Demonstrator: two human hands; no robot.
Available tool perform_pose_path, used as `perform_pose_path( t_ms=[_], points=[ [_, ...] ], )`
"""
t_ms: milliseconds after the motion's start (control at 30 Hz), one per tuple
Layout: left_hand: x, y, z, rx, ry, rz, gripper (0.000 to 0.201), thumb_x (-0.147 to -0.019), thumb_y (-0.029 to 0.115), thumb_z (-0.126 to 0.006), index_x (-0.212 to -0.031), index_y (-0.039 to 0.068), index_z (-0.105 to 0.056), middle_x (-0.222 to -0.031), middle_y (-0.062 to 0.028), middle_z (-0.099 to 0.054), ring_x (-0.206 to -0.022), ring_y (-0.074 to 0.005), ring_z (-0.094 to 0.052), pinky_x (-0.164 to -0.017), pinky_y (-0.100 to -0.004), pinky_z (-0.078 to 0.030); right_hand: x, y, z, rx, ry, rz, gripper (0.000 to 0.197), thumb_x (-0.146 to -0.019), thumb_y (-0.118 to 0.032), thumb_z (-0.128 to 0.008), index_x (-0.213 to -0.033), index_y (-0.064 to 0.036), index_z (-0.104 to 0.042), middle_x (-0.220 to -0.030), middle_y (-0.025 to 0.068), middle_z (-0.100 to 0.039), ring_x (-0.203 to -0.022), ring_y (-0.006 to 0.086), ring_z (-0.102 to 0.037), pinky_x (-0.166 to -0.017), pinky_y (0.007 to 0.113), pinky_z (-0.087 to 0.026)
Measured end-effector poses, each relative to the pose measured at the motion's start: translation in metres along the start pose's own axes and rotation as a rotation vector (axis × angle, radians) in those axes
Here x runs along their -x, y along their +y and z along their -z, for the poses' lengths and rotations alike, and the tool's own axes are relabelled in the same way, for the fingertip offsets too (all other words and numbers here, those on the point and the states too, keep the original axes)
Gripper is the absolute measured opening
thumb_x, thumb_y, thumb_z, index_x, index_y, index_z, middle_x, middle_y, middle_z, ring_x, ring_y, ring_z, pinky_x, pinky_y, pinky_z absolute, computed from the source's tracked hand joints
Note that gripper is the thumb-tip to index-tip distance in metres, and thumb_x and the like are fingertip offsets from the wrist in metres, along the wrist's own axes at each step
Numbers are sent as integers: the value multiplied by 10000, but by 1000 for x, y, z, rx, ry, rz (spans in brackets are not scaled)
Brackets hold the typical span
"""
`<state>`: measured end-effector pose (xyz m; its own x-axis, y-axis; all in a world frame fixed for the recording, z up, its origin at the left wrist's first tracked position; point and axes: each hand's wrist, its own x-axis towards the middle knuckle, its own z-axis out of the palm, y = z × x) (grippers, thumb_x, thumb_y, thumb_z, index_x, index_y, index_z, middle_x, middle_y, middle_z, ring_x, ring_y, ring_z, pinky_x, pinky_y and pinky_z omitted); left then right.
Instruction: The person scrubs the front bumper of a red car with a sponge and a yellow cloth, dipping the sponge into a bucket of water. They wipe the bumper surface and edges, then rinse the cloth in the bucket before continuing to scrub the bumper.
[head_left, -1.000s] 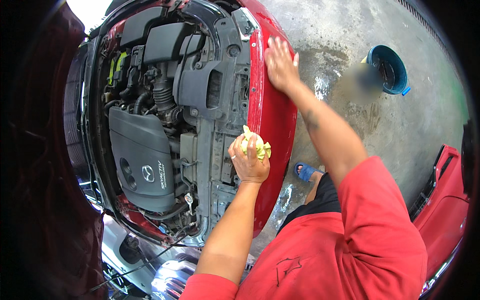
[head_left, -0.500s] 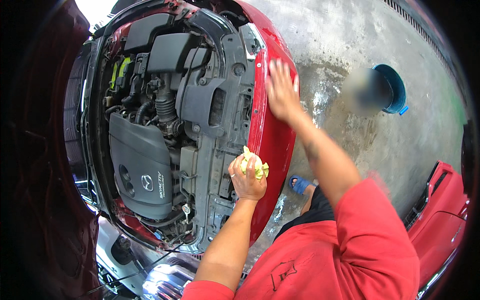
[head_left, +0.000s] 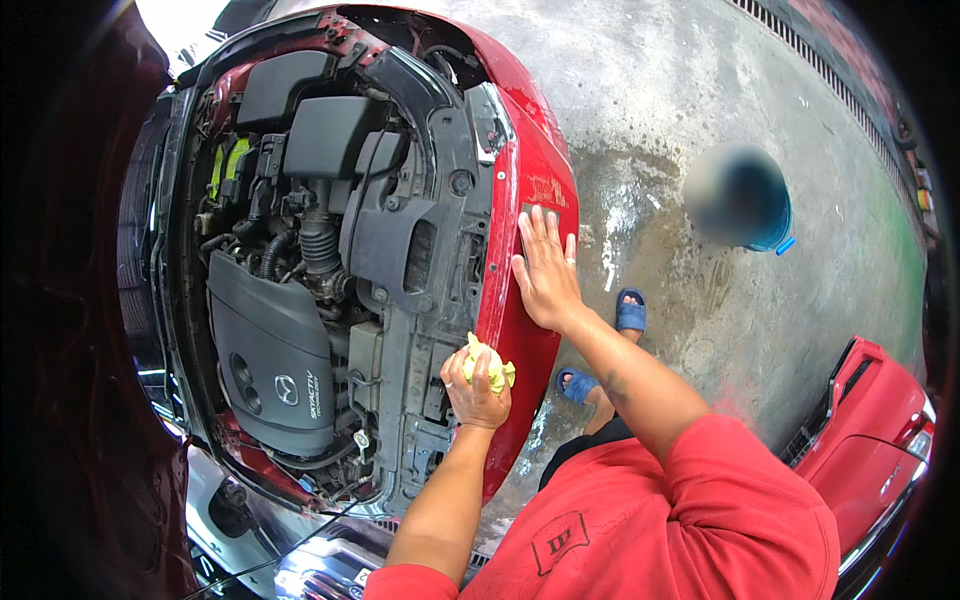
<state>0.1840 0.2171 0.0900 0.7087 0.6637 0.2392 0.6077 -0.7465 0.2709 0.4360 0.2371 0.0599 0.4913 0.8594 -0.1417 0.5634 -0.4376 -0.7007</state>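
Note:
My left hand is closed around a crumpled yellow cloth, at the inner edge of a red car bumper. Farther along the same bumper, my right hand lies flat with its fingers stretched out over the red surface. A small dark edge shows by its fingertips; whether something lies under them I cannot tell. Whitish scuffs mark the paint just beyond those fingers. To the left of the bumper is the uncovered engine bay, with a dark grey engine cover.
A blue bucket, partly blurred, stands on the wet concrete floor at the right. Another red car part is at the lower right. The raised dark red hood fills the left side. My sandalled feet are beside the bumper.
My right hand has slid along the bumper toward me, uncovering the scuffed patch. The left hand keeps its grip on the cloth. The whole view has shifted somewhat, and both sandals now show.

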Motion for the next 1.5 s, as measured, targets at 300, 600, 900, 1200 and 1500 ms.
perform_pose_path(
  t_ms=[300,600,900,1200,1500],
  points=[
    [-6,6,0,26,8,11,588,-899,206,-782,-1421,136,-520,-1398,-255,-497,-1256,-486,-512,-1060,-620,-444,-51,16,6,-33,154,60,701,-1155,-398,-418,-1739,-76,-200,-1820,185,-146,-1679,428,-104,-1302,707,-98],
    [-12,11,-1,28,7,8,627,-856,200,-799,-1419,153,-527,-1395,-238,-494,-1257,-486,-512,-1060,-622,-455,-98,30,33,-39,194,26,674,-1159,-403,-403,-1722,-64,-254,-1813,191,-172,-1678,428,-113,-1300,702,-128],
    [-9,16,-10,-1,18,4,623,-867,177,-795,-1421,133,-513,-1396,-264,-480,-1256,-496,-505,-1060,-636,-445,-113,82,49,-35,150,237,655,-1146,-350,-447,-1729,-114,-266,-1813,138,-217,-1676,390,-159,-1321,645,-129],
    [-9,12,-7,-21,17,-14,596,-883,151,-771,-1415,110,-504,-1387,-289,-484,-1249,-489,-509,-1047,-639,-435,-120,91,59,32,217,464,595,-1150,-334,-451,-1679,-71,-378,-1767,159,-334,-1651,380,-248,-1323,571,-203],
    [1,4,-3,-27,-12,2,609,-885,147,-761,-1424,78,-487,-1379,-315,-481,-1277,-488,-490,-1062,-641,-404,33,66,-7,10,108,168,718,-1118,-372,-515,-1729,-85,-270,-1826,138,-175,-1693,367,-106,-1316,663,-125]
  ],
)
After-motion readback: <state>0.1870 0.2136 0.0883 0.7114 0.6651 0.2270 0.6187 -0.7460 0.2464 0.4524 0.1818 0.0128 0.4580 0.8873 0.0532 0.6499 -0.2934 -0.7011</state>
